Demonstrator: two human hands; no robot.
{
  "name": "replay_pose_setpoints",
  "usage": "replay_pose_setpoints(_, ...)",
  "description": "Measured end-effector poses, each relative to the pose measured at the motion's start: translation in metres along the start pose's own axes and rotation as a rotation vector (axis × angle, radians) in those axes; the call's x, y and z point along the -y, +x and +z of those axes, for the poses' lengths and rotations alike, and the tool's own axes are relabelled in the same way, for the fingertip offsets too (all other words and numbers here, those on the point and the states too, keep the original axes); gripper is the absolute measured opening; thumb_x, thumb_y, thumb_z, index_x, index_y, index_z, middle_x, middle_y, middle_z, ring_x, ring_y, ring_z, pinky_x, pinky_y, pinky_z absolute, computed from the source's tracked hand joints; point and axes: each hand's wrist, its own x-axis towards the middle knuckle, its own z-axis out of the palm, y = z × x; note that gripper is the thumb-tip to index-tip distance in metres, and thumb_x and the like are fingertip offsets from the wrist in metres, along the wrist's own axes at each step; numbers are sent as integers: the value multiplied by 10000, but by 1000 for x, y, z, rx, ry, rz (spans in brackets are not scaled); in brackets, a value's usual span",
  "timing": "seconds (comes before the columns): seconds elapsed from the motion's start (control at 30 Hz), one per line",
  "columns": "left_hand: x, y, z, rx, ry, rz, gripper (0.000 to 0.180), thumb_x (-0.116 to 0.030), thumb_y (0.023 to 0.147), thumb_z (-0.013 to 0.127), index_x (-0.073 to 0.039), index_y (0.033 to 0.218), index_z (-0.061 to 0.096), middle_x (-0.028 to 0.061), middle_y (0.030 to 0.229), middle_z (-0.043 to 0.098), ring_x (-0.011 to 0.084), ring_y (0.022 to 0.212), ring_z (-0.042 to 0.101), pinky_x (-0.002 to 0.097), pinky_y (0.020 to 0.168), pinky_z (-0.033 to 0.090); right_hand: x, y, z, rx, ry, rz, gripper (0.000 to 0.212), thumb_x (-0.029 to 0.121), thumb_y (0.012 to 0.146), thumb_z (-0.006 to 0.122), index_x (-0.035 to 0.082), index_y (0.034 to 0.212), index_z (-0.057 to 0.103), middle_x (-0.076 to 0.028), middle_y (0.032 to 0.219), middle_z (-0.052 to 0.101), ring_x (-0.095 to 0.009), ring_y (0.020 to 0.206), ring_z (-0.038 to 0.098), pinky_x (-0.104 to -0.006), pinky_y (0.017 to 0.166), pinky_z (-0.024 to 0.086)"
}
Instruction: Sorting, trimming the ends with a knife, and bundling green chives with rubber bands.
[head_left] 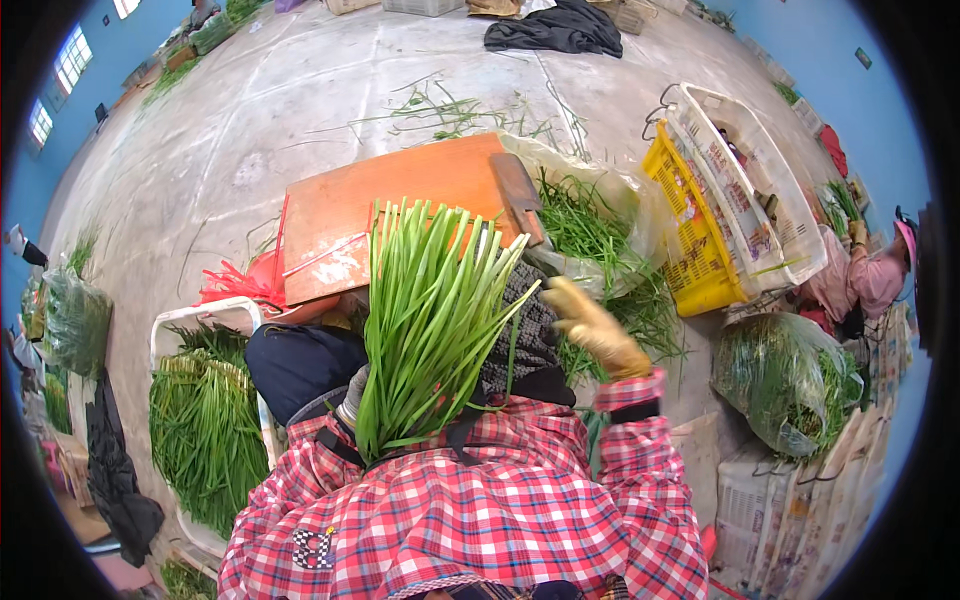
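A thick bunch of garlic chives stands up in front of my body, its pale cut ends pointing away from me. My left hand, in a grey glove, holds the bunch low on its left side; most of its fingers are hidden behind the leaves. To the right of the bunch, apart from it, is my right hand in a yellowish glove. It is smeared by motion, its fingers stretched out with nothing seen in them. Beyond the bunch lies an orange wooden board, partly covered by the chive ends.
At my left stands a white crate of stacked chives. A clear bag of loose greens opens right of the board. Further right are a yellow crate, a white crate and a stuffed bag. Another person sits far right.
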Motion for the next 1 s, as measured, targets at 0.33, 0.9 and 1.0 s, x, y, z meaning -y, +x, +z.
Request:
replay_pose_setpoints(0.33,2,6,100,-142,783,202,501,-217,827,689,-13,1253,522,74,1149,614,174,1019,581,312,908,461,33,49,76,229,623,-199,1235,464,658,799,186,1482,-77,-131,1444,314,-299,1254,429,-439,982,434)
replay_pose_setpoints(0.9,-21,1,136,-52,1600,-58,539,-372,836,651,-88,1270,504,137,1091,645,273,1006,616,362,891,465,78,80,107,187,504,-341,1033,143,750,743,242,1491,30,-154,1321,445,-236,1021,598,-388,860,532)
replay_pose_setpoints(1.0,-22,-1,140,-40,1556,-56,652,-366,823,671,-62,1340,415,148,1186,598,270,1088,576,351,950,432,75,83,106,139,391,-416,992,197,770,738,201,1495,60,-145,1322,436,-228,982,606,-364,839,525)
